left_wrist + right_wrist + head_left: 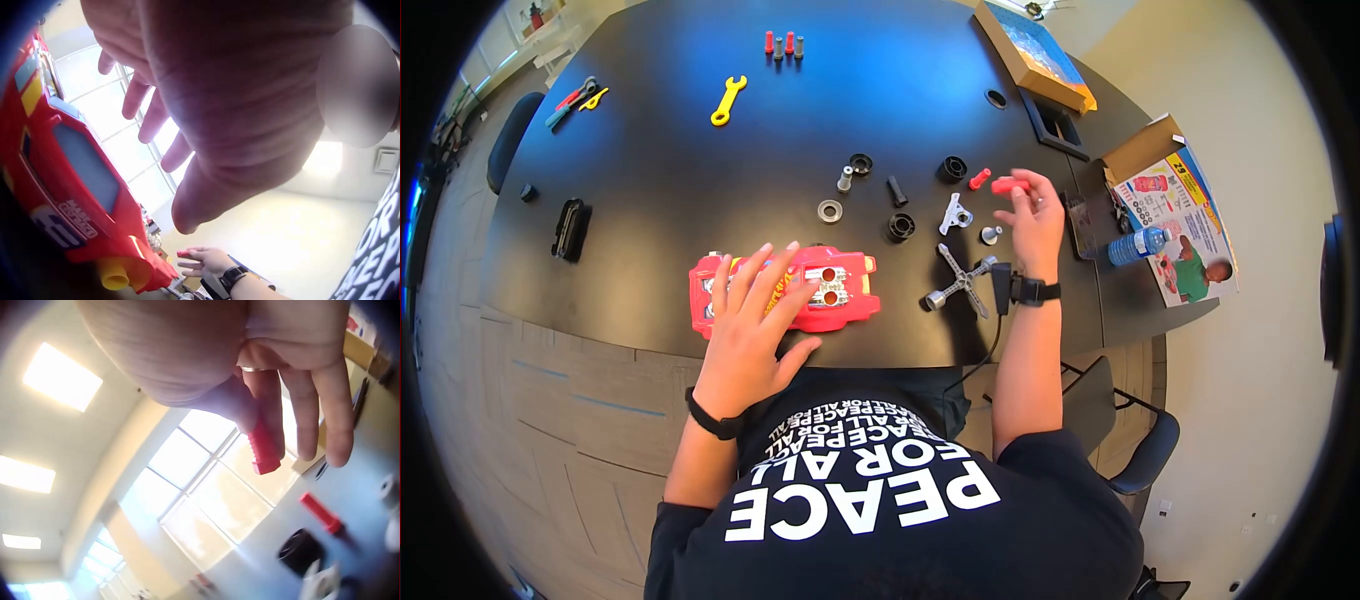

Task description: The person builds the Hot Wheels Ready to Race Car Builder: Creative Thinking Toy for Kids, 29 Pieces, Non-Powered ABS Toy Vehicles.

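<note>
A red toy car [832, 313] lies near the table's front edge, its silver engine showing on top. My left hand [745, 325] is spread over it, fingers straight and apart, and hides part of its body. In the left wrist view the side of the car [87, 169] shows next to that hand. Over the table's right part, my right hand [1038, 228] pinches a red toy bolt [265, 453] between thumb and fingers, head end sticking out. Another red bolt [980, 179] lies on the table just left of it. A grey cross-shaped wrench [961, 280] lies below.
Black wheels [952, 169], a grey ring [830, 211], a black bolt [897, 191] and a white part [955, 214] lie mid-table. Farther back are a yellow wrench [728, 101] and several upright bolts [779, 47]. A water bottle [1138, 246] and a printed box [1175, 215] are at right.
</note>
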`<state>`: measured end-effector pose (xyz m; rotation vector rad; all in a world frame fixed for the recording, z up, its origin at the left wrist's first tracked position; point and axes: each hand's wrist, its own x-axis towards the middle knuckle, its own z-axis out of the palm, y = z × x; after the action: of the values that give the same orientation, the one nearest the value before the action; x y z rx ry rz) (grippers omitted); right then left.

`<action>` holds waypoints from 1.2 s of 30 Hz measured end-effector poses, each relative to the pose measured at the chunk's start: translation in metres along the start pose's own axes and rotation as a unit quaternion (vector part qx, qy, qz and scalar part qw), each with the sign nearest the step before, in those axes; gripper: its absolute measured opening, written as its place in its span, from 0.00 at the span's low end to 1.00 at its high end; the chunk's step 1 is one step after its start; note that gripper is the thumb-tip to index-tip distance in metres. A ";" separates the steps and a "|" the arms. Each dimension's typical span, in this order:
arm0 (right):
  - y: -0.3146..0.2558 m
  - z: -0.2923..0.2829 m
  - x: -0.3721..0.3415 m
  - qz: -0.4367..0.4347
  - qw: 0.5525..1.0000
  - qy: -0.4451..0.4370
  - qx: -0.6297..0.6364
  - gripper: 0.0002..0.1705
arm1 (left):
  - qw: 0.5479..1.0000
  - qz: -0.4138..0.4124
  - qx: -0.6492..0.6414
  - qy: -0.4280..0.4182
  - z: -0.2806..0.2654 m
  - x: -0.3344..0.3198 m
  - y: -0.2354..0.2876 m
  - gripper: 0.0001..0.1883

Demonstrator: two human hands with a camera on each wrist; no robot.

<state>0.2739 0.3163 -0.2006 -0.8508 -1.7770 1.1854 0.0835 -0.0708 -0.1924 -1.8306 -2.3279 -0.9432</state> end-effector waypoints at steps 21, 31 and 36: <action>-0.078 0.129 -0.109 -0.281 0.857 -0.384 -0.196 0.21 | 0.994 -0.026 -0.086 0.070 0.049 0.017 -0.013 0.52; -0.046 -0.007 -0.111 -0.067 0.886 -0.132 -0.439 0.24 | 0.993 -0.023 -0.080 0.085 0.052 0.016 -0.022 0.56; -0.010 -0.025 -0.127 0.014 0.904 -0.126 -0.408 0.18 | 0.999 -0.010 -0.024 -0.026 -0.017 0.012 -0.024 0.66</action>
<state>0.3509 0.2134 -0.2181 -1.2224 -2.5377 0.5379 0.0527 -0.0716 -0.1848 -1.8741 -2.3779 -0.9748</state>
